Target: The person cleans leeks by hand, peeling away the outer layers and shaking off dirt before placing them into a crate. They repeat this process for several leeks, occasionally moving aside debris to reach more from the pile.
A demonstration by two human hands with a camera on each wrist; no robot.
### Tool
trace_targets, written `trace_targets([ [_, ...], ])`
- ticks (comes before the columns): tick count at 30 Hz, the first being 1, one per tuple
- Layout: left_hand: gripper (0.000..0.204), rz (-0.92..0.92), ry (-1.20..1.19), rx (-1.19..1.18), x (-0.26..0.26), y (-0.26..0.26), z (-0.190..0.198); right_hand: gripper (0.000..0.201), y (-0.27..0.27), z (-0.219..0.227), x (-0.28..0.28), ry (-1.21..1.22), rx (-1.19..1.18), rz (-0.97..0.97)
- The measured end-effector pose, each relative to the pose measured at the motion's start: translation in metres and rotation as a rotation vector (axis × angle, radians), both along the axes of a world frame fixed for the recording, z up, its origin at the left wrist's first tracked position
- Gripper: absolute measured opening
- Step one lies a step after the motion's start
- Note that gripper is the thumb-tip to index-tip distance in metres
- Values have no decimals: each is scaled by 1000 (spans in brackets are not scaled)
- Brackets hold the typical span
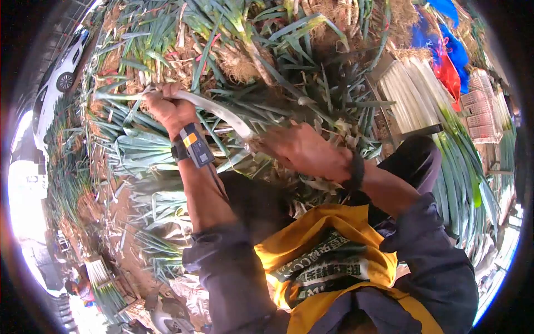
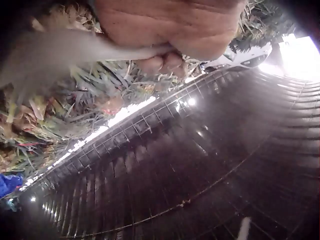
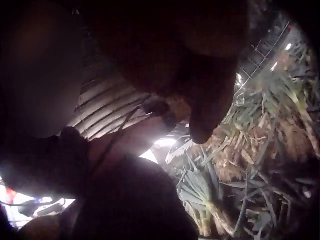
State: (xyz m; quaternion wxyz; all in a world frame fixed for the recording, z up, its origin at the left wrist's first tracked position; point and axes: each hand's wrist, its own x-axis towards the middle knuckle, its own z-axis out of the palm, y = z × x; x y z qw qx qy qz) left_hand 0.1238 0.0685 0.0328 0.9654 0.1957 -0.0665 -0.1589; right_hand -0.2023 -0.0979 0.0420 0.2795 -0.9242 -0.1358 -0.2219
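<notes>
A long leek [image 1: 217, 111] with a white shank lies across the middle of the head view, its root end to the right. My left hand [image 1: 171, 110] grips it near its green part, fingers curled round it. In the left wrist view the pale shank [image 2: 55, 52] runs blurred out from under the left hand [image 2: 175, 30]. My right hand [image 1: 308, 151] is blurred by motion, right at the leek's root end. I cannot tell whether its fingers pinch the root end. The right wrist view shows the right hand [image 3: 165, 45] only as a dark shape.
Heaped leeks [image 1: 239, 61] with roots and leaves lie ahead and to the left. Cleaned leeks [image 1: 409, 92] are stacked at the right, beside a pink crate [image 1: 481, 108]. Loose peeled leaves [image 1: 239, 161] lie beneath my hands. A white car [image 1: 61, 83] stands far left.
</notes>
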Motion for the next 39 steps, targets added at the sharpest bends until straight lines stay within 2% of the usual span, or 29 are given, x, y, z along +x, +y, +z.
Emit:
trace_targets([
  [3, 36, 13, -22, -8, -3, 0, -1, 19, 0, 21, -31, 93, -48, 53],
  [4, 33, 35, -105, -23, 2, 4, -13, 22, -5, 29, -48, 289, -141, 76],
  [5, 37, 44, -48, 15, -7, 9, -7, 26, -13, 30, -60, 477, -234, 112],
  [6, 51, 240, -74, 135, -20, -7, 3, 34, -29, 15, -66, 394, -232, 33],
  [7, 50, 289, -70, 167, -20, -14, 2, 42, -38, 0, -66, 317, -219, -46],
  [8, 48, 239, -69, 122, -20, -25, 0, 48, -43, 15, -57, 552, -63, -205],
  [10, 48, 108, -120, -63, -23, -43, 1, 57, -39, 44, -31, 491, 313, -311],
  [12, 41, -130, -296, -568, -38, -60, 7, 59, -20, 49, -15, 243, 631, -173],
  [13, 34, 7, -91, -388, -60, -61, 29, 57, -10, 51, -7, 274, 712, -95],
  [14, 28, 138, 112, -213, -81, -62, 46, 51, -10, 54, -3, 456, 721, -168],
  [15, 31, 309, -98, -134, -81, -66, 41, 46, -10, 56, 1, 641, 715, -239],
  [17, 30, 204, 168, -151, -93, -47, 64, 39, 0, 49, -5, 575, 989, -218],
  [18, 30, 158, 305, -172, -99, -37, 76, 37, -8, 38, -9, 595, 959, -208],
  [19, 31, 232, 207, -219, -86, -28, 67, 35, -17, 26, -13, 613, 929, -198],
  [20, 32, 295, 103, -269, -72, -22, 61, 36, -26, 16, -15, 652, 763, -201],
  [21, 32, 362, 121, -232, -68, -8, 65, 37, -35, 5, -17, 677, 593, -205],
  [22, 34, 619, -293, -72, -51, -3, 39, 38, -53, -22, -16, 728, 416, -210],
  [24, 35, 460, 60, -142, -70, 32, 72, 41, -88, -73, -14, 802, 50, -199],
  [25, 35, 543, 99, -43, -58, 51, 73, 42, -86, -75, -11, 1005, 361, -299],
  [26, 42, 608, 148, 49, -45, 67, 65, 42, -84, -83, -13, 982, 390, -310],
  [27, 38, 829, 64, 308, -47, 79, 63, 42, -83, -91, -15, 958, 418, -320],
  [28, 36, 843, 30, 407, -39, 100, 61, 42, -76, -107, -17, 739, 145, -238],
  [29, 35, 836, -10, 494, -38, 128, 59, 45, -71, -110, -6, 742, 177, -151],
  [30, 35, 840, -44, 597, -34, 154, 58, 44, -49, -83, 4, 694, 132, -112],
  [33, 38, 907, -64, 1016, -41, 245, 45, 51, -45, -88, 25, 757, -39, -8],
  [34, 40, 939, -36, 1183, -52, 278, 35, 50, -48, -95, 27, 790, -22, 2],
  [36, 47, 977, 81, 1524, -87, 347, 10, 49, -51, -111, 32, 868, 23, 55],
  [38, 54, 957, 222, 1794, -141, 428, -33, 48, -50, -91, 36, 1036, 203, 6],
  [39, 48, 998, 140, 1888, -164, 493, -89, 48, -53, -84, 39, 1120, 292, -15],
])
